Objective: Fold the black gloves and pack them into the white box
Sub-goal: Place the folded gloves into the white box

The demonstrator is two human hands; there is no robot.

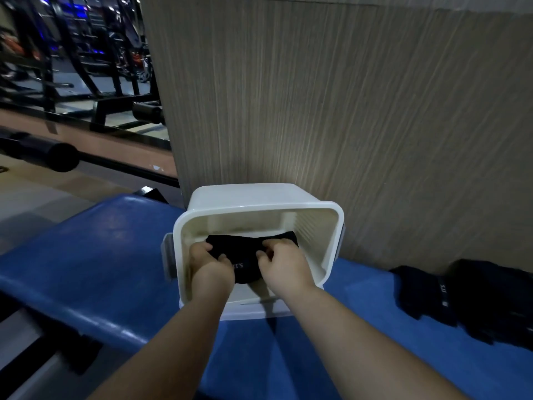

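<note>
We are lowering the folded glove [245,256] into the white box [331,226], left hand [212,269] and right hand [284,268] both pinching it; pressing flat, keeping the fold tight.

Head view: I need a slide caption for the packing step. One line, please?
Both hands press a folded black glove into the white box; more gloves wait on the blue bench.
</note>
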